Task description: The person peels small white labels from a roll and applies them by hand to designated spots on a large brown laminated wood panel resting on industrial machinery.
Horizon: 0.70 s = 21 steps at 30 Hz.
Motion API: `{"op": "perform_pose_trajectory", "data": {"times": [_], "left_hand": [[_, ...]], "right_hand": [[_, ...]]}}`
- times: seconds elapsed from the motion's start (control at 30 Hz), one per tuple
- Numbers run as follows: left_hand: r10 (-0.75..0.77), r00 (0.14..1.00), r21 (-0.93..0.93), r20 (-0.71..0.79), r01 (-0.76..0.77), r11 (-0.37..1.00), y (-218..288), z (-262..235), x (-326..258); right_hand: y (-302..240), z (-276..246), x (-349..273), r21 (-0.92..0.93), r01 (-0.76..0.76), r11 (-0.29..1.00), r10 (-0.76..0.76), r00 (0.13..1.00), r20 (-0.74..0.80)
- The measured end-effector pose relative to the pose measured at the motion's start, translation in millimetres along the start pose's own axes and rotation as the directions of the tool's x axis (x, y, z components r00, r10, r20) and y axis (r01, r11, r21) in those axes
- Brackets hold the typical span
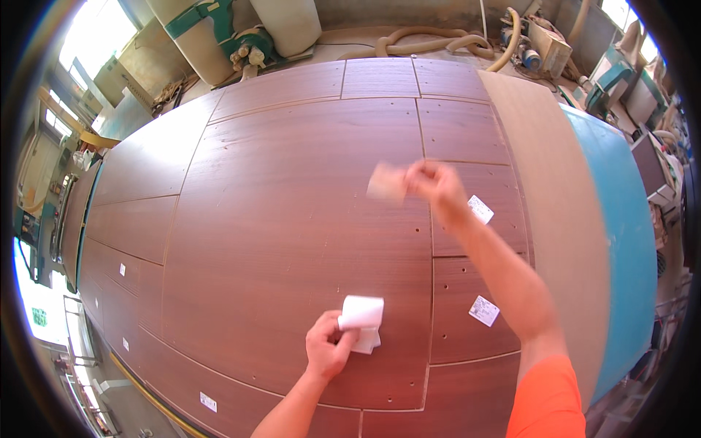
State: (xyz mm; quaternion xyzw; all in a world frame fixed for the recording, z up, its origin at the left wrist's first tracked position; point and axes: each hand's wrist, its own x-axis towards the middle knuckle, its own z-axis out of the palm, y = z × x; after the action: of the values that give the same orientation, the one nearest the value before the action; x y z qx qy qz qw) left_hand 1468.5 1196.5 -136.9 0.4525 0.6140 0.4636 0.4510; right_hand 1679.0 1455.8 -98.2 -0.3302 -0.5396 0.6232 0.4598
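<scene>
A folded strip of white label paper [363, 312] is pinched in my left hand [328, 344], low over the large brown wood-grain panel [292, 219]. Farther forward and to the right, my right hand [437, 184] grips a small pale label [386, 182] by its edge; motion blurs both. That hand hangs above the panel near its right seam. Two printed white labels, one upper [480, 209] and one lower [484, 311], lie on the narrower brown pieces to the right, beside my right forearm.
Cut lines divide the brown board into several pieces with small drilled holes. More labels sit at left, one near the front [208, 402]. A tan strip [555, 168] and a blue surface [621, 219] border the right. Beyond the far edge stand dust-collector bags [288, 25] and a hose [431, 40].
</scene>
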Motion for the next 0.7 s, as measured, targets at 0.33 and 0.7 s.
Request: {"op": "perform_pose_trajectory", "data": {"times": [0.33,0.7], "left_hand": [[0.16,0.987,0.167,-0.014,-0.156,0.974,7.8,-1.4,-7.3],[0.1,0.995,-0.074,0.028,-0.098,0.992,-1.1,-8.0,-4.7]], "right_hand": [[83.6,-147.4,162.4,-0.565,0.046,0.824,-0.397,0.758,-0.517],[27.0,-151.0,83.2,-0.987,-0.144,0.065,-0.236,0.959,-0.155]]}}
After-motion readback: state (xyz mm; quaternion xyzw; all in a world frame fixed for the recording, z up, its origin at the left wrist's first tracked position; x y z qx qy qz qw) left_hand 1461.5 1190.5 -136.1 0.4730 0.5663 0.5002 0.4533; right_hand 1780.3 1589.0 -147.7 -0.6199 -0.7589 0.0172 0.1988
